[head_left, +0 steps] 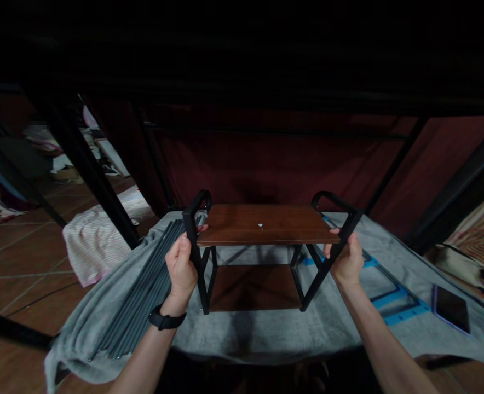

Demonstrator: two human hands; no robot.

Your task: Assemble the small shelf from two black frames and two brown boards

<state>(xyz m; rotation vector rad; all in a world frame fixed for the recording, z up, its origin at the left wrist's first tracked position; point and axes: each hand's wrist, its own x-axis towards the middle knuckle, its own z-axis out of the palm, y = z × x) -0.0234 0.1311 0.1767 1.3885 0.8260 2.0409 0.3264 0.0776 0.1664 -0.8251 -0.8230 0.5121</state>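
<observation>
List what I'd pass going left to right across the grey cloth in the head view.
Bundle of grey rods → left hand gripping the small shelf's left frame → right hand on its right frame → blue-taped frame → dark tablet.

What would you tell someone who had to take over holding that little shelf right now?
Left hand: closed around the left black frame post of the small shelf, a black band on the wrist.
Right hand: closed around the right frame post, just under the top board.
The shelf stands upright on the grey blanket; both wooden boards sit inside the black frames.
A bundle of grey rods lies on the blanket to the left; a phone lies to the right, near blue tape strips.
Done: shelf looks assembled. Left: cannot tell if anything needs tightening.
</observation>
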